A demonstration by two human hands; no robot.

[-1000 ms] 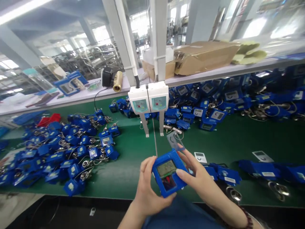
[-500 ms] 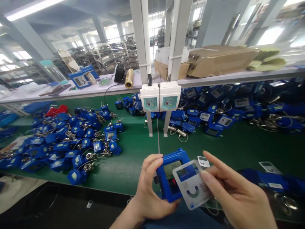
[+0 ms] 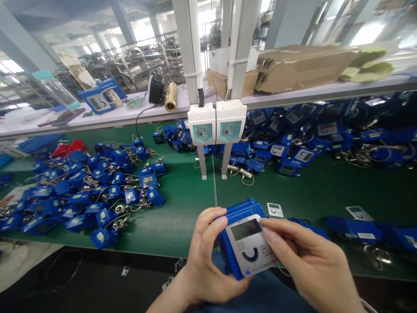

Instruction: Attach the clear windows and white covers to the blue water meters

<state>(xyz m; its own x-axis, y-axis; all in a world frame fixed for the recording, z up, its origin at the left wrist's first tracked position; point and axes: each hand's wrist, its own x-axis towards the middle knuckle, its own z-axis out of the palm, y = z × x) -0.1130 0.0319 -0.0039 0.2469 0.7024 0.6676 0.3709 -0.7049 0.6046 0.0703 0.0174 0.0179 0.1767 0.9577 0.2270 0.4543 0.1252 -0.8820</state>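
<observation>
Our left hand [image 3: 208, 256] grips a meter [image 3: 237, 213]; our right hand [image 3: 304, 256] holds a label [image 3: 252, 245] against the meter's front.

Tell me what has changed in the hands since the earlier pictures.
The grey faceplate has moved from beyond the blue unit round to its front, and now lies over the open face. The right hand has taken its thumb off the unit and pinches the plate's edge. The left hand still grips the unit; the pile at left looks unchanged.
</observation>
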